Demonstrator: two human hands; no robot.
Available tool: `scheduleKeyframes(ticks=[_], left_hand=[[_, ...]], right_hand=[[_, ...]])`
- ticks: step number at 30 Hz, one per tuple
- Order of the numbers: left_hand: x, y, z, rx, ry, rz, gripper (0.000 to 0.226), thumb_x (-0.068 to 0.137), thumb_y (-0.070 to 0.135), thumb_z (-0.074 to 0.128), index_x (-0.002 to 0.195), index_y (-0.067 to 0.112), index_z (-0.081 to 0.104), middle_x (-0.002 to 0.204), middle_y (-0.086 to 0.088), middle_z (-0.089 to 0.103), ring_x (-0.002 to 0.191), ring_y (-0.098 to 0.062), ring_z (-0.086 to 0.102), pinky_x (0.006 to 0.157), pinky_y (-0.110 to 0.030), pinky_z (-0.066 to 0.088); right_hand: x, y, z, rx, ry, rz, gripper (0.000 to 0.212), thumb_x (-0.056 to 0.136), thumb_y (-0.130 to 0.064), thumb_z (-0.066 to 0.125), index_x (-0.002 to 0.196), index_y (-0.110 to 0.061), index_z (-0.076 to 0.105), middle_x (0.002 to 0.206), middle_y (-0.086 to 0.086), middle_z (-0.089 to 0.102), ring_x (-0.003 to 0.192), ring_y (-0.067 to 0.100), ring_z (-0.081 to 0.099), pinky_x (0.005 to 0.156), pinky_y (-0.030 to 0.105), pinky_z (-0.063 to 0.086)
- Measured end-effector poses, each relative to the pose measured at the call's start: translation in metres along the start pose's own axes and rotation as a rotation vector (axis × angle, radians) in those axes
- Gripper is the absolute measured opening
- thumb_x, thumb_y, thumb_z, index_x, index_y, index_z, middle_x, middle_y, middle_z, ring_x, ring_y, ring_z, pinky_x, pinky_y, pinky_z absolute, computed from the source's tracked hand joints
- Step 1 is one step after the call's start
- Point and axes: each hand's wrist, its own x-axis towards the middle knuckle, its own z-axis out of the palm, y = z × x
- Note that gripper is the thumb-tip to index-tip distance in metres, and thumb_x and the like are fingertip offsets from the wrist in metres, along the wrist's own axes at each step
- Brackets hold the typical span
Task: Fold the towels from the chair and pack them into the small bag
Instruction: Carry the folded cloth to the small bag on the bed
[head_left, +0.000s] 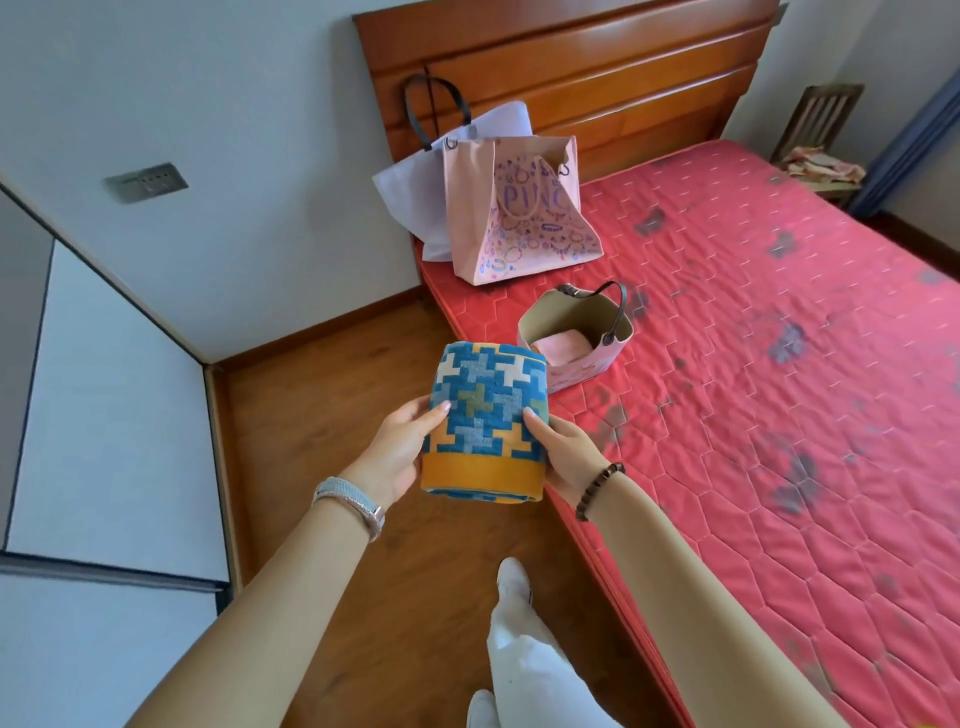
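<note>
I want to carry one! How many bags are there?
3. A white bag leans against the headboard, a big pink bag stands in front of it, and the small bag sits nearer on the mattress. Another could hide behind them.

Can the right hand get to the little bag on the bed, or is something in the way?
Probably yes. The small bag sits open just beyond the right hand with nothing between, though that hand is busy holding the folded towel.

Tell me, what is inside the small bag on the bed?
A folded pink towel lies inside the small bag. The bag's near wall hides the bottom, so anything beneath the towel cannot be seen.
</note>
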Motion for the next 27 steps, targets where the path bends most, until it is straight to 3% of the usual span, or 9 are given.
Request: scheduleKeyframes(ticks=[3,8,15,20,27], left_hand=[[0.034,0.023,0.013,0.013,-0.01,0.0,0.035,0.099,0.018,0.057,0.133,0.013,0.054,0.123,-0.01,0.068,0.114,-0.026,0.065,0.097,-0.05,0.052],[0.089,0.065,0.036,0.036,-0.032,0.011,0.034,0.1,0.02,0.055,0.133,0.014,0.054,0.12,-0.007,0.07,0.109,-0.023,0.068,0.088,-0.044,0.057],[0.152,0.102,0.06,0.056,-0.067,-0.014,0.027,0.101,0.019,0.054,0.127,0.017,0.057,0.117,-0.006,0.071,0.107,-0.023,0.069,0.091,-0.046,0.056],[0.191,0.119,0.071,0.064,-0.103,-0.037,0.024,0.101,0.018,0.055,0.124,0.017,0.06,0.118,-0.008,0.071,0.109,-0.024,0.068,0.089,-0.045,0.056],[0.255,0.141,0.08,0.13,-0.185,-0.118,0.025,0.101,0.018,0.055,0.125,0.017,0.059,0.117,-0.008,0.071,0.108,-0.025,0.068,0.085,-0.045,0.057]], right_hand=[[0.031,-0.025,-0.006,0.012,0.008,-0.011,0.031,0.098,-0.028,0.052,0.123,-0.01,0.054,0.117,0.008,0.068,0.104,0.024,0.067,0.097,0.047,0.052],[0.081,-0.069,-0.015,0.049,0.031,-0.04,0.018,0.1,-0.027,0.051,0.111,-0.015,0.057,0.103,0.002,0.071,0.089,0.016,0.07,0.078,0.033,0.06],[0.133,-0.11,-0.028,0.076,0.102,-0.048,0.026,0.1,-0.026,0.051,0.12,-0.011,0.056,0.116,0.009,0.068,0.104,0.026,0.066,0.1,0.046,0.05],[0.162,-0.126,-0.036,0.111,0.155,-0.044,0.026,0.1,-0.024,0.051,0.12,-0.008,0.056,0.115,0.011,0.067,0.101,0.026,0.066,0.097,0.044,0.052],[0.207,-0.14,-0.042,0.152,0.268,-0.013,0.023,0.1,-0.026,0.05,0.116,-0.011,0.057,0.121,0.012,0.066,0.113,0.031,0.063,0.102,0.05,0.048]])
